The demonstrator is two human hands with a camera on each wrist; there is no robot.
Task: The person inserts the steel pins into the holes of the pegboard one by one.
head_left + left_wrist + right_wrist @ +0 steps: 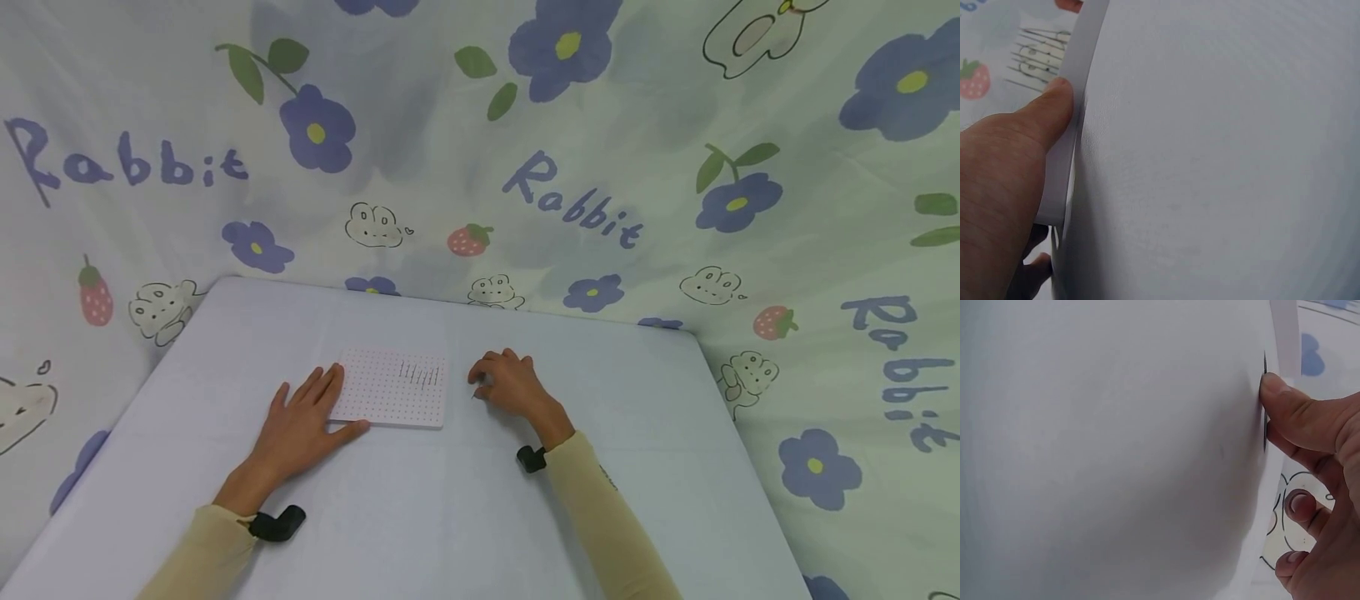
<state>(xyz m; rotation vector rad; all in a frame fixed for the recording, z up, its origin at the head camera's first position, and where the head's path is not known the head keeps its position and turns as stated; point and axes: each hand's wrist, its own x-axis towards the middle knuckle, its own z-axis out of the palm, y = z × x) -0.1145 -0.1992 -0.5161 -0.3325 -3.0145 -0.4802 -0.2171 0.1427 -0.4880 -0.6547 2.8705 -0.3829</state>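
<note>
A white board dotted with rows of small holes [375, 392] lies flat on the table. Several thin dark pins [420, 374] stand upright in its far right part; their tops rise above the board in the left wrist view. My left hand [303, 425] is spread at the board's near left corner, straight fingers along the left side, thumb [1054, 109] against the near edge. To the right of the board, just above the table, my right hand [513, 385] pinches a slim dark pin [1265, 434] with pointed ends between thumb and forefinger.
A white cloth covers the table [450, 517]. Behind and at both sides hangs a curtain [420, 167] printed with flowers, rabbits and strawberries. Each wrist wears a small black camera, one [277, 523] on the left and another [531, 458] on the right.
</note>
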